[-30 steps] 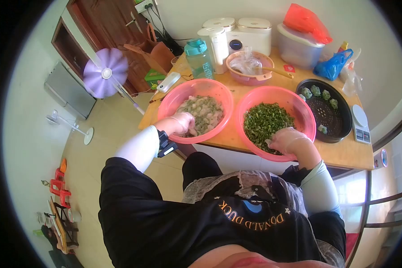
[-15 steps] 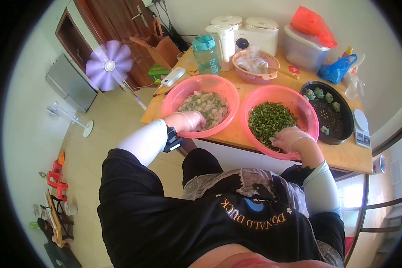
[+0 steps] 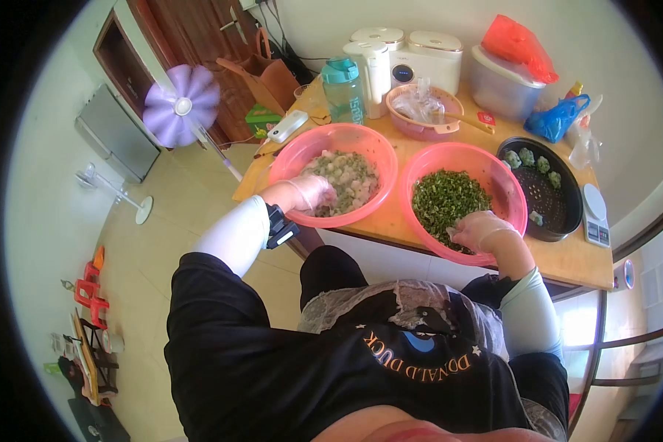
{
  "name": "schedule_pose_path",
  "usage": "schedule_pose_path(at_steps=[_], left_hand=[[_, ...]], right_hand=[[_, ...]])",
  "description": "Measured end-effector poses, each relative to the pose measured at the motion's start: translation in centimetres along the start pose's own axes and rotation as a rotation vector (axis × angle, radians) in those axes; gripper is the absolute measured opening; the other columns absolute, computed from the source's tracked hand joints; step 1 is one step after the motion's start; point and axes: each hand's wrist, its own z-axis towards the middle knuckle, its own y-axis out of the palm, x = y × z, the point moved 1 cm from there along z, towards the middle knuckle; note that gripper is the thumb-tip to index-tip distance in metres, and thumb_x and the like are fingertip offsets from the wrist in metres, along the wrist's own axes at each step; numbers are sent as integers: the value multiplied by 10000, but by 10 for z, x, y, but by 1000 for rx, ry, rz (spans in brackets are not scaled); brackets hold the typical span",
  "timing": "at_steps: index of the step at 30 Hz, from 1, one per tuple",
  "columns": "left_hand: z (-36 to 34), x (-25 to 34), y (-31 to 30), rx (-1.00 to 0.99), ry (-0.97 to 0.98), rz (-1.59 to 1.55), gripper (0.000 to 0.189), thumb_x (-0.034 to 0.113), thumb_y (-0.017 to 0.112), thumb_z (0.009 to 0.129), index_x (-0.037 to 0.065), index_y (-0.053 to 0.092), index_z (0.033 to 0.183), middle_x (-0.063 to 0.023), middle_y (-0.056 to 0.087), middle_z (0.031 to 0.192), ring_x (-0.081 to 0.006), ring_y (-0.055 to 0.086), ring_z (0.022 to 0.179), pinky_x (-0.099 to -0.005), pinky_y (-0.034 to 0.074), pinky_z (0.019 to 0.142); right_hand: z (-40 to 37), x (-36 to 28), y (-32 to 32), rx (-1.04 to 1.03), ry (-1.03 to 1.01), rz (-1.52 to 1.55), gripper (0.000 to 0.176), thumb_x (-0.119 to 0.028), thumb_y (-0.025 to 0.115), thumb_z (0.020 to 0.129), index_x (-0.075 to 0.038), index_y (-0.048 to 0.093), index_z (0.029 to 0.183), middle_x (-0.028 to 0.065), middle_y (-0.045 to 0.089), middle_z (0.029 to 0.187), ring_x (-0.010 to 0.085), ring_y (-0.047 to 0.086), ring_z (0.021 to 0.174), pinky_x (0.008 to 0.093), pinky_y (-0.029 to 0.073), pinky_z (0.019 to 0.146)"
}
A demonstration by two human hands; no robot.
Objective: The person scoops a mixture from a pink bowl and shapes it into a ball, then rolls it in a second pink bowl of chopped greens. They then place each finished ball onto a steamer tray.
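My left hand (image 3: 311, 193), in a clear plastic glove, is inside the left pink bowl (image 3: 283, 158), its fingers curled into a pale, chunky mixture (image 3: 350, 177) flecked with green. My right hand (image 3: 485, 230), also gloved, reaches into the right pink bowl (image 3: 504, 173). Its fingers are bent into the chopped greens (image 3: 449, 197), their tips partly hidden. To the right, a round black perforated tray (image 3: 545, 202) carries several greenish-white lumps (image 3: 527, 156) along its far edge and one lump (image 3: 536, 219) near its front.
A kitchen scale (image 3: 595, 214) stands right of the tray. Behind the bowls are a teal bottle (image 3: 342, 96), a white appliance (image 3: 431, 62), a pink basin (image 3: 420, 127) with plastic film, a lidded tub (image 3: 504, 85) and a blue bag (image 3: 558, 118). A purple-bladed fan (image 3: 182, 105) stands left.
My left hand has lifted slightly and shifted left within its bowl, showing more of its back. My right hand stays almost where it was in the greens.
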Motion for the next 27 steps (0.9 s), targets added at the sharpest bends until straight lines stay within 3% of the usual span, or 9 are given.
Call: schedule_pose_path(at_steps=[5,7,11,13,16,21,24,26,27], left_hand=[[13,-16,4,-22,2,-105,276,107,619,930,78,723,1184,-132,723,1139,-260,693,1010,-385,550,834],[20,-22,9,-6,-81,-632,293,110,620,934,50,703,1209,-133,724,1149,-266,690,1024,-371,537,860],[25,-37,6,29,251,-237,275,84,608,957,53,658,1226,-83,672,1235,-217,656,1045,-359,524,920],[-15,31,-24,117,-178,-658,198,73,570,985,40,693,1137,-55,674,1235,-230,636,1047,-362,516,889],[-7,-5,-39,188,140,-296,188,90,526,1026,97,680,1134,-19,625,1284,-219,607,1022,-399,523,839],[-33,8,-47,274,-123,-704,227,153,469,1071,145,647,1211,-4,619,1284,-182,599,991,-444,534,780],[-30,-8,-40,231,-108,-605,227,171,504,1045,128,648,1214,-26,626,1311,-217,621,1047,-455,539,804],[-34,18,-40,117,59,212,261,194,602,963,77,668,1188,-86,660,1282,-268,633,1126,-429,525,907],[-36,35,-41,116,57,209,261,194,602,963,77,668,1188,-86,660,1282,-268,633,1126,-429,525,907]], right_hand=[[0,0,0,5,19,20,465,-446,502,995,-62,757,1054,203,716,1089,415,637,1097,480,476,1004],[3,1,2,12,27,-5,403,-421,549,981,-89,743,1102,188,716,1095,405,648,1083,487,492,974],[0,2,3,20,27,18,429,-447,537,989,-89,735,1121,190,711,1112,412,643,1094,490,489,981],[2,3,4,12,22,21,441,-457,537,988,-85,728,1129,196,707,1124,417,638,1103,493,487,984],[0,2,3,38,29,34,439,-455,541,986,-83,729,1125,201,705,1125,418,637,1101,494,485,985],[-1,3,7,76,22,42,436,-456,547,983,-84,731,1118,209,707,1098,423,641,1084,497,487,974],[-5,1,4,75,17,49,435,-454,550,983,-79,733,1104,215,707,1082,425,643,1075,498,489,966],[-5,2,5,77,13,50,434,-452,552,982,-74,734,1094,217,707,1076,425,643,1073,498,490,962],[-4,3,6,85,5,45,435,-452,553,983,-71,734,1091,216,706,1081,423,642,1076,497,490,962]])
